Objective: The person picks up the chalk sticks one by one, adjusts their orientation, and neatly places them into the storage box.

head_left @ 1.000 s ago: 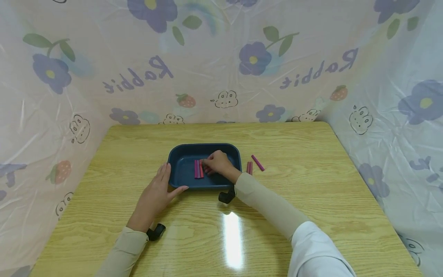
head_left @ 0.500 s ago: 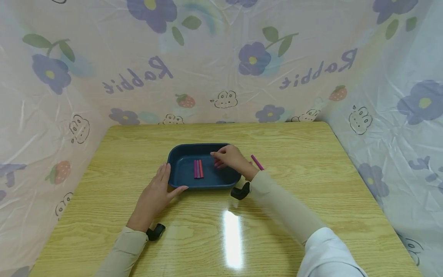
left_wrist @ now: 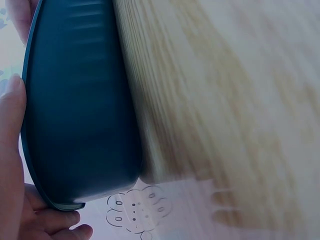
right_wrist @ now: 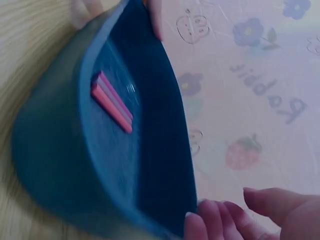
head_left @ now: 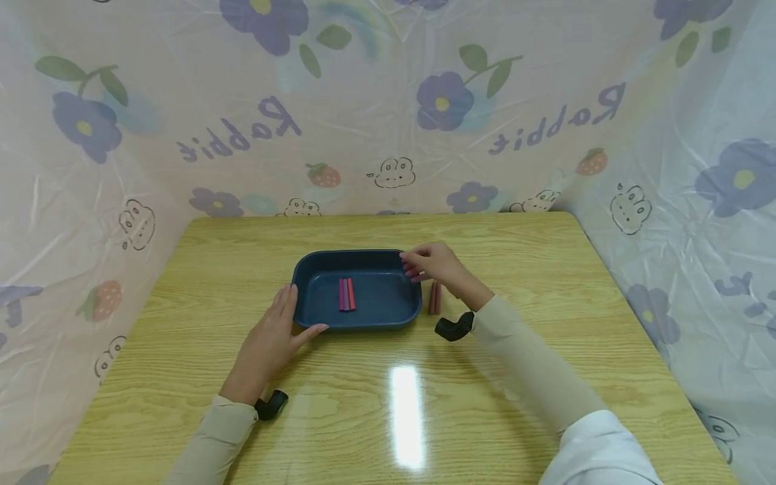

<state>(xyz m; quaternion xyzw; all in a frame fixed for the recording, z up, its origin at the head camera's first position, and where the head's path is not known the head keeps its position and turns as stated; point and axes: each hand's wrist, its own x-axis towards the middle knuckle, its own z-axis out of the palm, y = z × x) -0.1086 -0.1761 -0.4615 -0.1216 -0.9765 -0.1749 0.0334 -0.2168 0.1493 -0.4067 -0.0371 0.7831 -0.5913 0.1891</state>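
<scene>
A dark blue rectangular tray (head_left: 388, 296) with rounded corners sits on the table. In it lie three slim crayon-like sticks side by side: a purple stick (head_left: 341, 295), a lilac stick (head_left: 346, 295) and a coral stick (head_left: 351, 294). My left hand (head_left: 265, 347) rests against the tray's near left corner, fingers straight along the side and thumb at the front rim. Over the right rim is my right hand (head_left: 439, 263), fingers loosely bent and holding nothing. Just right of the tray, two dark pink sticks (head_left: 434, 298) lie together on the table.
The wooden table (head_left: 339, 404) reaches back to a printed curtain (head_left: 364, 121) with flowers and rabbits. More curtain hangs along both sides. A bright light reflection (head_left: 406, 417) shows on the tabletop in front of the tray.
My right hand has let go of the coral stick, drawn out of the tray and moved right to its rim. It now hides the loose purple stick on the table. My left hand stays put.
</scene>
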